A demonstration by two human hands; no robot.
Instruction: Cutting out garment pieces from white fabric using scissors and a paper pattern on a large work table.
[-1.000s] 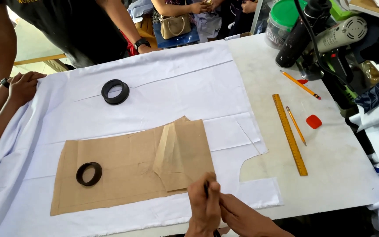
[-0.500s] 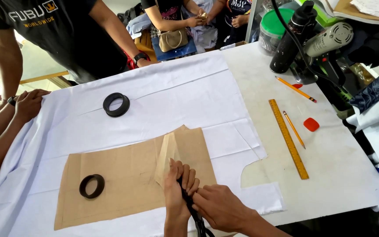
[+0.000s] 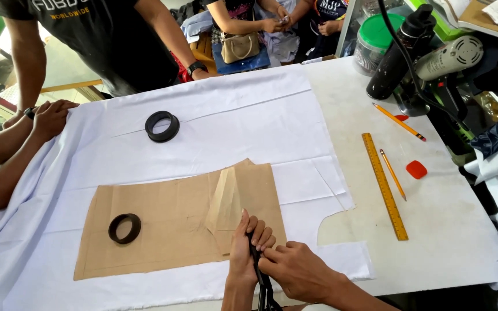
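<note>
The left hand [image 3: 248, 245] lay flat, fingers spread, on the near edge of the brown paper pattern [image 3: 185, 219], gripping nothing. The right hand [image 3: 295, 270] was closed around black scissors [image 3: 263, 282], their blades tucked between the two hands at the pattern's lower edge. The pattern rested on white cloth [image 3: 214, 121]. Left of the grip, a black ring [image 3: 124, 228] sat on the paper; another ring [image 3: 162, 126] lay farther off on the cloth. Right of the grip lay a yellow ruler [image 3: 384, 184].
</note>
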